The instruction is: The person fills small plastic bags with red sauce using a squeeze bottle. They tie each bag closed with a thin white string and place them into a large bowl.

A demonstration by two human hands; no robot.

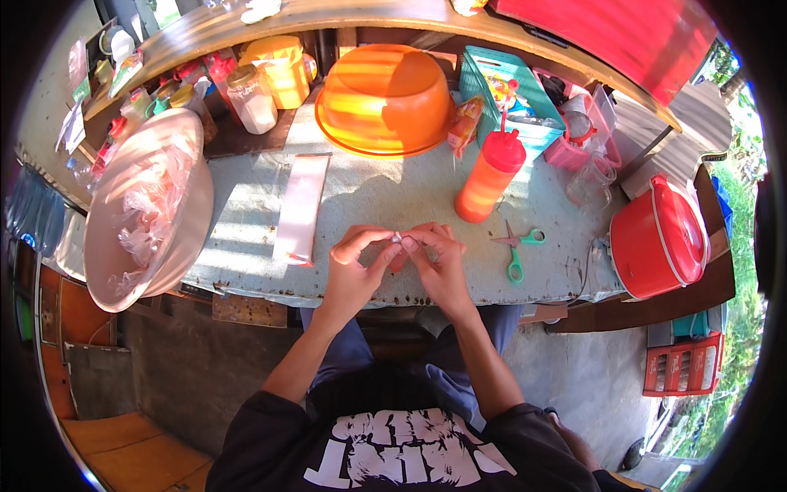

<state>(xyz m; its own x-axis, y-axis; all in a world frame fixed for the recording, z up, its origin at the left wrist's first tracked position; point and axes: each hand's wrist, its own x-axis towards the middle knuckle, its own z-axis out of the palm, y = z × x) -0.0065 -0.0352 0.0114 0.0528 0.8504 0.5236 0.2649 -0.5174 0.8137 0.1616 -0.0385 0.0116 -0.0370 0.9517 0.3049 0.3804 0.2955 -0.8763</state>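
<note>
Between thumbs and fingertips, my left hand (pixel 355 258) and my right hand (pixel 440 257) pinch the gathered top of a small plastic bag (pixel 398 263). Its reddish lower part hangs below the fingers, partly hidden by them. Beyond my right hand stands an orange-red squeeze bottle (pixel 487 184) with a red nozzle cap. Scissors (pixel 516 251) with green handles lie spread on the table, right of that hand. A flat pack of clear plastic bags (pixel 301 209) rests to the left of my left hand.
At the left table edge a tilted pale basin (pixel 101 252) holds knotted plastic bags (pixel 150 209). An upturned orange tub (pixel 387 98), a teal basket (pixel 501 117) and several jars (pixel 252 101) line the back. A red rice cooker (pixel 655 240) and a glass mug (pixel 590 181) stand right.
</note>
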